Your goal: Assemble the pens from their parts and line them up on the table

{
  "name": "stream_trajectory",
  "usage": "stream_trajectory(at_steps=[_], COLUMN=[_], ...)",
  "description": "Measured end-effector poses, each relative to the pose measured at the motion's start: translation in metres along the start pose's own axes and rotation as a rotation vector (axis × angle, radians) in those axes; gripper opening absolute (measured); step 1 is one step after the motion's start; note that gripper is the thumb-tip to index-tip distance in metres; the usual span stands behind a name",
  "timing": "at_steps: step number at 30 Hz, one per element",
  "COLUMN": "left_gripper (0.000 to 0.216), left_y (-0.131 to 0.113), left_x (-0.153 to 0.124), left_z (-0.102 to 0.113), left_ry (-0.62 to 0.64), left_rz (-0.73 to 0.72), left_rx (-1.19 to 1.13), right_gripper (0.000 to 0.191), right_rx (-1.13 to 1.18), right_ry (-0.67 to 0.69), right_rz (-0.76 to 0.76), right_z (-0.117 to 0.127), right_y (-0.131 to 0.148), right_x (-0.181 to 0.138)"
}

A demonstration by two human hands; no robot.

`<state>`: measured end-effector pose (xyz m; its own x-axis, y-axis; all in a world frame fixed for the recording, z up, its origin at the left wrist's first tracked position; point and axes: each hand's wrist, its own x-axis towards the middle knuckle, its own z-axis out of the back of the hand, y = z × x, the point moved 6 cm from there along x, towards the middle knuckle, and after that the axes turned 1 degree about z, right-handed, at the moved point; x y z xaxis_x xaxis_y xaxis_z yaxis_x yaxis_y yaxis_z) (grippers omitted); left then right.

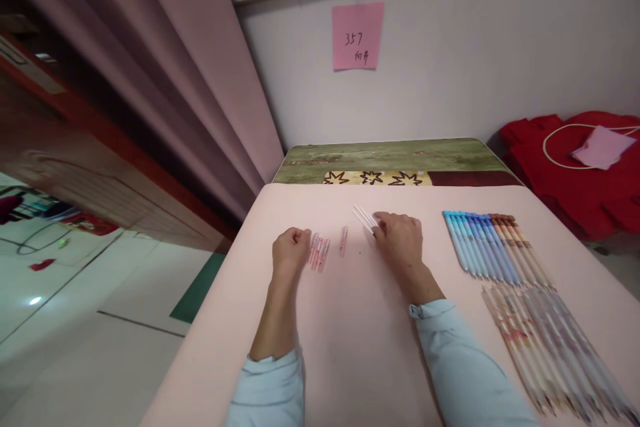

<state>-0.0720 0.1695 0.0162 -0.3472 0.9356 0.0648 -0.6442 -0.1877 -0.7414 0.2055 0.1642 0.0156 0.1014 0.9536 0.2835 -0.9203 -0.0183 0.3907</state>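
My right hand (pixel 400 239) is closed in a pinch at the lower ends of several thin white sticks (pixel 364 216), which fan out towards the upper left. Curled shut, my left hand (pixel 290 255) rests at the left of the pink table; whether its fingers hold anything is hidden. Right beside those fingers lies a small group of short clear tubes with pink-red markings (pixel 319 253). One more such tube (pixel 343 240) lies apart, between the two hands.
To the right lies a row of blue and brown pens (pixel 487 247), with pale, greyish pens (pixel 555 340) nearer me. The pink table cover (pixel 350 360) ends before a green patterned surface (pixel 390 153) by the wall. A red cloth item (pixel 530 160) stands at the right, a curtain (pixel 200 47) at the left.
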Motion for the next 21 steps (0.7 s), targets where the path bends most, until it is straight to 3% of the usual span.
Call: stream_trajectory(at_steps=[3, 6, 10, 14, 21], left_gripper=[0.031, 0.031, 0.029, 0.021, 0.017], left_y=[-0.007, -0.012, -0.017, -0.027, -0.036], left_x=[-0.005, -0.007, -0.011, -0.015, -0.010], left_z=[-0.003, -0.002, 0.002, 0.003, -0.001], left_ry=[0.144, 0.133, 0.010, -0.127, -0.266], left_rz=[-0.031, -0.011, 0.023, -0.038, 0.000], left_rx=[0.073, 0.126, 0.181, 0.179, 0.071], right_gripper=[0.025, 0.025, 0.024, 0.021, 0.016], right_rx=[-0.091, -0.096, -0.069, -0.062, -0.022], right_ry=[-0.048, -0.057, -0.045, -0.028, -0.007], right_rz=[-0.071, -0.073, -0.088, -0.111, -0.112], right_z=[0.005, 0.006, 0.003, 0.002, 0.005], right_y=[-0.002, -0.002, -0.002, 0.000, 0.005], right_x=[-0.001, -0.001, 0.000, 0.000, 0.001])
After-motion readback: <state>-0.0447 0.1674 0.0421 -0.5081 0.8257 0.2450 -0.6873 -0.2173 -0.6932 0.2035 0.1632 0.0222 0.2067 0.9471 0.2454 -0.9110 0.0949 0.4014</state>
